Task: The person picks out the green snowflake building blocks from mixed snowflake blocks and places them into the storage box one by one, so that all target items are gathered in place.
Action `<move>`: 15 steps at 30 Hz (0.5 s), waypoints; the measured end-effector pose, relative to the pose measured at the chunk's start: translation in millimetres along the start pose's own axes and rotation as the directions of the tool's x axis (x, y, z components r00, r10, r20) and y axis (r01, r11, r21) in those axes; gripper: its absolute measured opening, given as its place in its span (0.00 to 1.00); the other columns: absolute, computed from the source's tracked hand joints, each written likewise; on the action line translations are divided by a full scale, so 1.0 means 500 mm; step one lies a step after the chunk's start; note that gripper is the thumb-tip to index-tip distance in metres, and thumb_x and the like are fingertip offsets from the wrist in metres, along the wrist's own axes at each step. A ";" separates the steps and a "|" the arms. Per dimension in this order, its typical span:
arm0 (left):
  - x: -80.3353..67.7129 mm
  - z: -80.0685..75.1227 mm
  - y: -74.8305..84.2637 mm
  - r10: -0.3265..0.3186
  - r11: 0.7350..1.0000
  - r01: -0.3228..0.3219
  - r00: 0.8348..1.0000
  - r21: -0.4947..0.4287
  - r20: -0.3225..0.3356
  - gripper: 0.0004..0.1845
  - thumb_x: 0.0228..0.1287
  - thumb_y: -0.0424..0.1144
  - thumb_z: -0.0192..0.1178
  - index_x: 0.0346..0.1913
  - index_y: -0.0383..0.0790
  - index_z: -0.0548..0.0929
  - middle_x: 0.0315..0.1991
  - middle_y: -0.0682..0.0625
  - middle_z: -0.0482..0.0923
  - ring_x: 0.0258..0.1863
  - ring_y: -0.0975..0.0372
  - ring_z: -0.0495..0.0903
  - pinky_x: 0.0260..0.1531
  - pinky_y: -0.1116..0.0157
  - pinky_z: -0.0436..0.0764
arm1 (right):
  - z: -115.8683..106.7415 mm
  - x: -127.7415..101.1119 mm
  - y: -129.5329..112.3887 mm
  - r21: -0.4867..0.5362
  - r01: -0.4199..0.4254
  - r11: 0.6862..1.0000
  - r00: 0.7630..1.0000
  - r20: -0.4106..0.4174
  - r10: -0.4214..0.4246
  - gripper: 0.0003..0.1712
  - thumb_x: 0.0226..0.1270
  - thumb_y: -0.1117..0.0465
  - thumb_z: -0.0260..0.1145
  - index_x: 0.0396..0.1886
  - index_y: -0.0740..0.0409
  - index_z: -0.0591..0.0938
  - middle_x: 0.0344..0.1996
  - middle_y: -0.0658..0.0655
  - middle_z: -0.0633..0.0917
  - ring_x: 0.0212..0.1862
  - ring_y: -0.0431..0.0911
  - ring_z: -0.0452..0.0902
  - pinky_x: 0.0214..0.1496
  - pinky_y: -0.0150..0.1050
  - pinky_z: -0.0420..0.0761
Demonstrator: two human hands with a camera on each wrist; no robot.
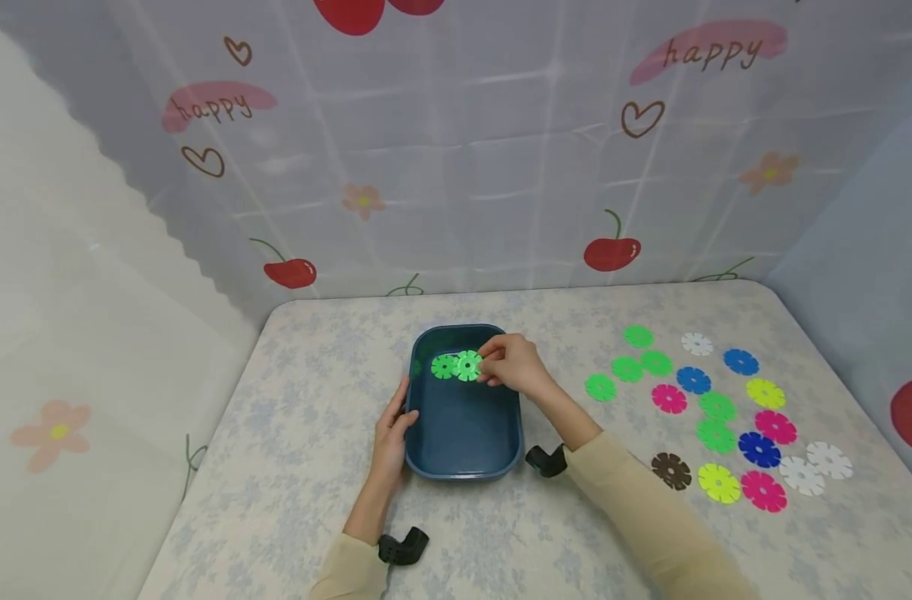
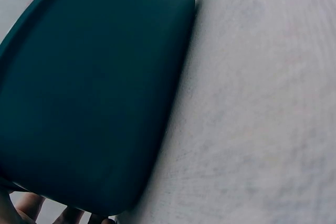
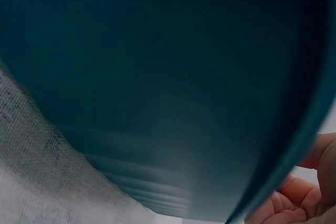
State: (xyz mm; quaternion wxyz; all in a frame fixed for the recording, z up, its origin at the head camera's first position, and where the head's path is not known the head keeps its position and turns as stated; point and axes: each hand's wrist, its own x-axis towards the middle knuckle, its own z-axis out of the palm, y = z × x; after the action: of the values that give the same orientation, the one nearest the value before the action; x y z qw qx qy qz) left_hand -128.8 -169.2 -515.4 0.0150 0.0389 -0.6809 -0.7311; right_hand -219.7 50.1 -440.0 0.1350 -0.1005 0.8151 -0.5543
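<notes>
— Centre of table (image 1: 313, 467): what is listed?

— Item one, dark blue tray (image 1: 463, 429), rectangular with rounded corners, resting flat on the pale patterned tablecloth. Item two, left hand (image 1: 392, 429), laid against the tray's left rim, fingers fairly straight, thumb at the edge; the left wrist view shows only fingertips under the tray's outer wall.

— And over the tray?

— Item three, right hand (image 1: 512, 365), fingers curled, pinching a green snowflake disc (image 1: 468, 365) above the tray's far end. Item four, second green disc (image 1: 444, 367), just beside the first on its left; whether they touch or are joined, cannot tell.

— Right-hand portion of table?

— Item five, loose discs (image 1: 714, 408), spread flat, well apart from the tray: green, white, blue, pink, yellow, one brown (image 1: 671, 471) nearest the sleeve.

— Surroundings?

— Backdrop sheet (image 1: 456, 150) printed with cherries, hearts, flowers and "happy". Black wrist mounts on both beige sleeves.
</notes>
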 end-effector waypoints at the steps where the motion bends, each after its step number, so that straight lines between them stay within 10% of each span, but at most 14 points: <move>1: 0.000 0.000 0.000 -0.001 1.000 0.001 1.000 -0.002 0.000 0.31 0.73 0.32 0.47 0.77 0.48 0.58 0.78 0.51 0.49 0.77 0.54 0.49 0.74 0.49 0.50 | 0.004 0.002 -0.001 -0.009 0.001 1.000 1.000 0.005 -0.001 0.15 0.65 0.70 0.64 0.50 0.70 0.81 0.35 0.66 0.87 0.39 0.60 0.86 0.41 0.51 0.85; 15: -0.002 0.001 0.001 0.009 1.000 -0.009 1.000 0.015 0.010 0.31 0.74 0.32 0.45 0.77 0.47 0.57 0.79 0.51 0.48 0.77 0.53 0.48 0.74 0.48 0.49 | 0.057 0.046 0.012 -0.045 0.000 0.999 0.994 0.107 0.005 0.12 0.65 0.70 0.65 0.46 0.69 0.83 0.31 0.62 0.87 0.35 0.56 0.87 0.37 0.44 0.85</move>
State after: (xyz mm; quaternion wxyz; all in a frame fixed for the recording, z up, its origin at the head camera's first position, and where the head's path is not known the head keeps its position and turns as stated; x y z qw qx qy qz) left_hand -128.0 -168.7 -514.9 0.0147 0.0323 -0.6866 -0.7262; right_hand -232.1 20.1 -457.8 0.1768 -0.1321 0.8190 -0.5296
